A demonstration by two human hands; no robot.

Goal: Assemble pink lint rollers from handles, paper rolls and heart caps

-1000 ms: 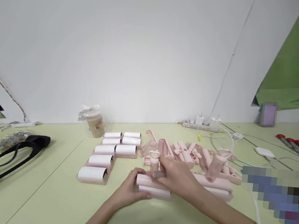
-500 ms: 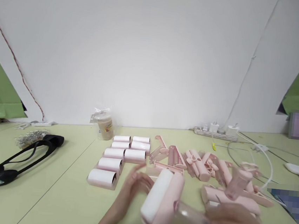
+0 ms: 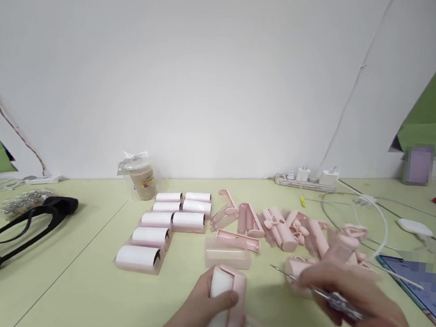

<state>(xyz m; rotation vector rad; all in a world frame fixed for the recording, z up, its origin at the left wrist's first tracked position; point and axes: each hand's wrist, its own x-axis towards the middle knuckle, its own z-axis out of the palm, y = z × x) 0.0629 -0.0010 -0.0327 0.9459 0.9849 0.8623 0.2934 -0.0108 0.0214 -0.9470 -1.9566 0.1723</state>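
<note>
Near the front edge of the view, my left hand [image 3: 204,306] is wrapped around a pink lint roller [image 3: 239,299] with a white paper roll, thumb across its body. A clear handle, blurred, extends from it to the lower right. My right hand [image 3: 362,301] grips a slim tool like a screwdriver [image 3: 339,302], with a thin metal shaft pointing left and a clear handle. Its tip is apart from the roller. Just beyond my left hand lies a translucent pink cover [image 3: 227,254]. Pink roller parts [image 3: 283,231] are heaped behind my right hand.
White paper rolls in pink trays [image 3: 137,256] stand in rows left of centre. Behind them is a bagged cup [image 3: 143,179]. A black strap-like frame [image 3: 22,232] lies at left. A power strip [image 3: 304,182], cables and a phone [image 3: 417,290] are at right.
My left hand has come down and closed around the lint roller. My right hand has moved off its clear handle to the right, the thin tool now plainly showing. The view has shifted slightly.
</note>
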